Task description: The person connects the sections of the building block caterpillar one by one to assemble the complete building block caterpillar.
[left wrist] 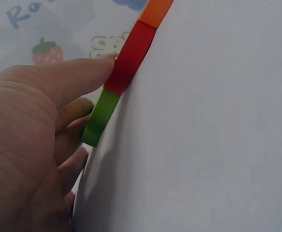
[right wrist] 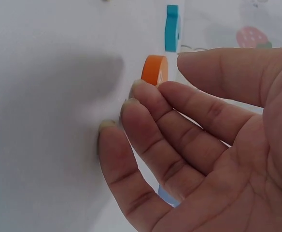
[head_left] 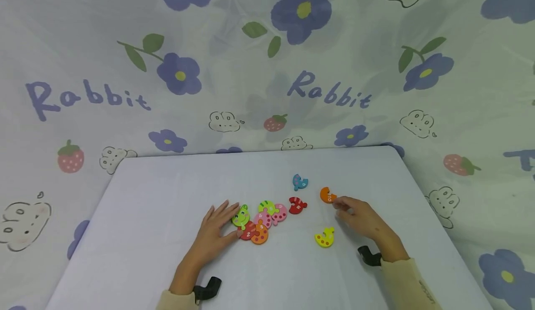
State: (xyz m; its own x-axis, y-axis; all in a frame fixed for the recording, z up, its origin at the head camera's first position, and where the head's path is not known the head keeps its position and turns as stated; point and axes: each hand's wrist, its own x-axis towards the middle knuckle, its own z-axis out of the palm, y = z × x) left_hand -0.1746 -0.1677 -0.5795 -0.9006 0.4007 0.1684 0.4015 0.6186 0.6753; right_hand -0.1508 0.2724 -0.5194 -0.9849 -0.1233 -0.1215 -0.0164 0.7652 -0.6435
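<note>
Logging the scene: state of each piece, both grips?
Green face piece, joined
Red 2 piece, joined
Orange 3 piece, joined
Pink 4 piece, joined
Striped green piece, joined
End pink piece, joined
Other red piece, loose
Blue piece, loose
Orange 10 piece, loose
Yellow piece, loose
Left grip, open, touching red 2 piece
Right grip, open, by orange 10 piece

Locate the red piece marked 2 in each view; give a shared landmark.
Head: red piece below centre, slightly left, by the thumb of the left hand.
Left wrist: red piece above centre, edge-on, between green face piece and orange piece.
Right wrist: not in it.
Landmark, head and left wrist: green face piece.
</note>
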